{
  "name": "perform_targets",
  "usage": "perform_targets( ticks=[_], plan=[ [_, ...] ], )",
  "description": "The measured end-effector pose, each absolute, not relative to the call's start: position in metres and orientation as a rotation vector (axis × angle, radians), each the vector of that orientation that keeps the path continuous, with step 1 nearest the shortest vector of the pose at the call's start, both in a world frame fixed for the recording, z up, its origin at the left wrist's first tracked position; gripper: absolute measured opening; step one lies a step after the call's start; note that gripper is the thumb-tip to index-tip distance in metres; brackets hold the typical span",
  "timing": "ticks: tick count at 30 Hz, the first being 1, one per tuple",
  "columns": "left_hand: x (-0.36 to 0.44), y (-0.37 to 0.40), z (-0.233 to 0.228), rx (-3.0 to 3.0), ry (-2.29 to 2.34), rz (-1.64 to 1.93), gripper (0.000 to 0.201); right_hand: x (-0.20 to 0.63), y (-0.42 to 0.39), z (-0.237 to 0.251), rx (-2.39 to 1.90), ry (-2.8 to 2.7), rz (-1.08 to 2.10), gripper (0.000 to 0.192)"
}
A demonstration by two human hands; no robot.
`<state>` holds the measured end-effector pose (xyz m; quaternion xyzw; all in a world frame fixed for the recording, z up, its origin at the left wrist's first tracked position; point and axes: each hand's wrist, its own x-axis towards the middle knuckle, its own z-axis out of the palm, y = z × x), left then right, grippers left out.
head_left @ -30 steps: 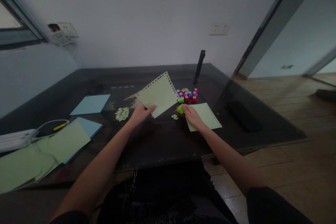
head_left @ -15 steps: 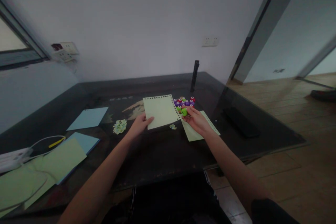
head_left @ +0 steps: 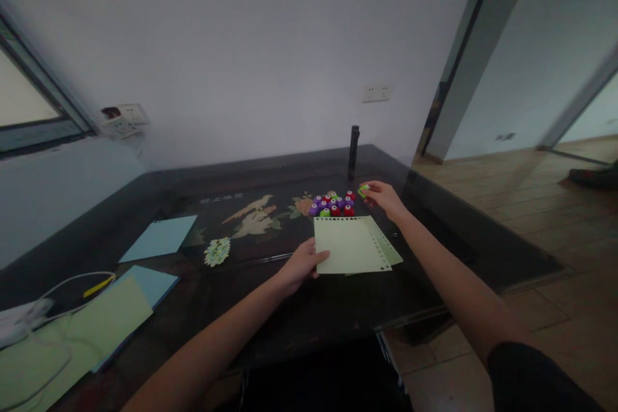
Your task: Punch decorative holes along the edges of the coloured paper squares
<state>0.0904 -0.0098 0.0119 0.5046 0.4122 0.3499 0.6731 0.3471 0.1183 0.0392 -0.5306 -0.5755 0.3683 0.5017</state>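
Note:
My left hand (head_left: 304, 264) pinches the left edge of a pale green sheet of paper (head_left: 345, 244), thumb on top. Small holes run along its top and right edges. Beneath its right side shows another pale green sheet (head_left: 389, 248), also with holes along an edge. My right hand (head_left: 383, 198) is raised beyond the sheets, fingers closed on a small bright green piece (head_left: 364, 190); its exact kind is unclear. Just left of that hand stands a cluster of purple, red and green round pieces (head_left: 333, 205) with white eye-like spots.
A black upright stick-like object (head_left: 353, 151) stands behind the cluster. On the left lie a pile of small pale pieces (head_left: 217, 252), a blue sheet (head_left: 161, 237), more green paper (head_left: 116, 309) and a white cable (head_left: 62, 283). A dark flat object (head_left: 447, 238) lies right, partly behind my forearm.
My left hand has carried the sheet right and nearer, over the other green sheet. My right hand has moved away from the paper, up and right, still with the green piece.

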Motion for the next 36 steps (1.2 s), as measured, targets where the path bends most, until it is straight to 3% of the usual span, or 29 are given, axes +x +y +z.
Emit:
perform_targets(
  ticks=[6, 18, 25, 28, 31, 36],
  plan=[
    [0.124, 0.006, 0.007, 1.117, 0.944, 0.685, 0.051, 0.352, 0.153, 0.013, -1.777, -1.808, 0.56, 0.015],
    [0.137, 0.016, 0.007, 1.229, 1.019, 0.645, 0.051, 0.354, 0.148, 0.01, -1.843, -1.859, 0.311, 0.031],
    [0.126, 0.012, 0.02, 1.521, 1.154, 0.543, 0.073, 0.368, 0.111, 0.011, -1.788, -1.968, 0.253, 0.025],
    [0.115, 0.003, 0.031, 1.902, 1.436, 0.583, 0.058, 0.37, 0.1, 0.013, -1.791, -2.048, 0.259, 0.023],
    [0.118, -0.016, 0.033, 2.249, 1.428, 0.566, 0.041, 0.366, 0.093, 0.015, -1.842, -2.138, 0.266, 0.024],
    [0.143, -0.04, 0.015, 2.486, 1.262, 0.498, 0.05, 0.353, 0.09, 0.019, -1.9, -2.233, 0.252, 0.024]
  ],
)
